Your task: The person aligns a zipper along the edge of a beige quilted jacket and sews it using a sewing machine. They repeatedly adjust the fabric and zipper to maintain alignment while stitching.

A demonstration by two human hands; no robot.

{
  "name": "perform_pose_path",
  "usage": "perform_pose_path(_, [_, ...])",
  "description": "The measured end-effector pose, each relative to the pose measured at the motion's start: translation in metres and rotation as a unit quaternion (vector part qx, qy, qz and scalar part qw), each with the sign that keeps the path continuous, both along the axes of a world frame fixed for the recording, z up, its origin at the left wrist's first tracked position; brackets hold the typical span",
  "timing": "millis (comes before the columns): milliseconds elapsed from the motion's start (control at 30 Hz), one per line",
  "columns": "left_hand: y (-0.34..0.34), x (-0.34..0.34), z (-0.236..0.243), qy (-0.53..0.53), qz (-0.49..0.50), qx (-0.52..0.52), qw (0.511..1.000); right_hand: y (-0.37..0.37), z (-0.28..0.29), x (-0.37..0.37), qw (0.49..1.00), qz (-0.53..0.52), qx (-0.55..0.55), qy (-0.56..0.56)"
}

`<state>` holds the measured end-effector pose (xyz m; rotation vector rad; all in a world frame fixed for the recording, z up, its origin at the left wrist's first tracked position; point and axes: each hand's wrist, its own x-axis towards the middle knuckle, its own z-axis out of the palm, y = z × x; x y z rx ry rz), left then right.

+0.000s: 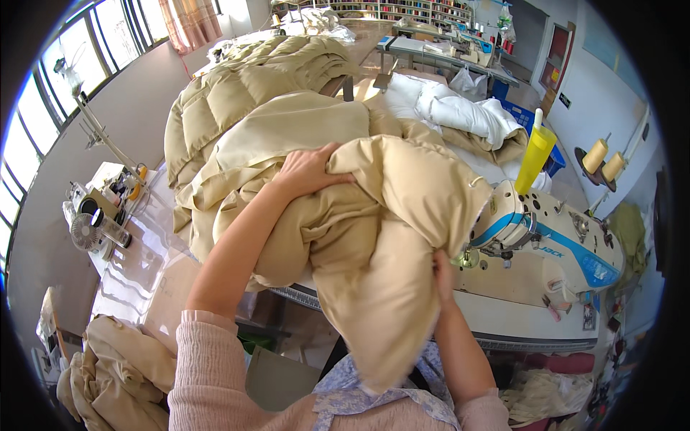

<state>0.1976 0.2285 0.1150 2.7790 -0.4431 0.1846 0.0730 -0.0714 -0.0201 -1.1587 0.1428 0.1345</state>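
Observation:
A bulky beige padded garment [381, 294] is bunched in front of me, its lower part hanging over the table edge and blurred. My left hand [313, 169] has its fingers closed on a fold near the top of it. My right hand [442, 269] is at the garment's right edge, beside the sewing machine, pinching the fabric, with its fingers partly hidden. Behind them lies a pile of beige quilted fabric [244, 75]. The white and blue sewing machine [553, 244] stands at the right, with a yellow holder [533, 161] on top.
White padded pieces [445, 104] lie behind, near a blue crate [521, 115]. Thread cones [604, 161] stand at right. A small fan [84, 231] and tools sit left on the table [147, 266]. More beige fabric [115, 373] lies lower left. Other work tables [442, 54] stand farther back.

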Motion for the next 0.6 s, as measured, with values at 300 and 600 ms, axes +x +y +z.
perform_pose_path(300, [-0.01, -0.022, -0.076, -0.047, -0.126, -0.072, 0.988, -0.11, 0.001, -0.071, 0.978, 0.081, -0.174, 0.086])
perform_pose_path(600, [-0.004, 0.034, -0.002, -0.14, 0.106, -0.074, 0.982, -0.089, -0.011, -0.084, 0.992, 0.019, -0.121, 0.02])
